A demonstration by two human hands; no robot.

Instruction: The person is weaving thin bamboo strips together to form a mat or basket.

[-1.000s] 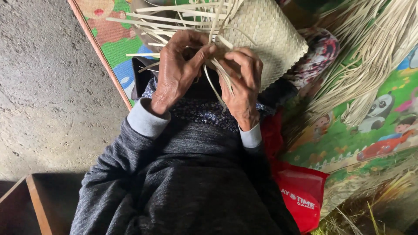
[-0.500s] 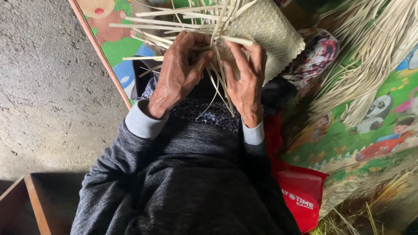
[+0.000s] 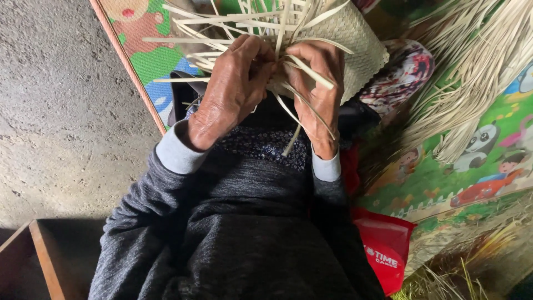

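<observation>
A pale woven straw mat piece point(image 3: 355, 41) rests on my lap, with several loose straw strips point(image 3: 233, 25) fanning out from its unfinished edge. My left hand point(image 3: 233, 91) grips the strips at that edge, its fingers curled over them. Close beside it, my right hand point(image 3: 319, 86) pinches other strips, and a few strands point(image 3: 291, 119) trail down across its back. The two hands nearly touch at the weave's edge. Grey sleeves with lighter cuffs cover both forearms.
A colourful cartoon play mat point(image 3: 477, 161) lies under me. A large bundle of dry straw point(image 3: 477, 72) lies at the right. A red bag point(image 3: 386, 250) sits at the lower right, a wooden box point(image 3: 39, 261) at the lower left, bare concrete floor point(image 3: 61, 111) to the left.
Both hands have shifted slightly up and together on the weave's edge. The fingers have worked the strips, and the loose ends fan out differently.
</observation>
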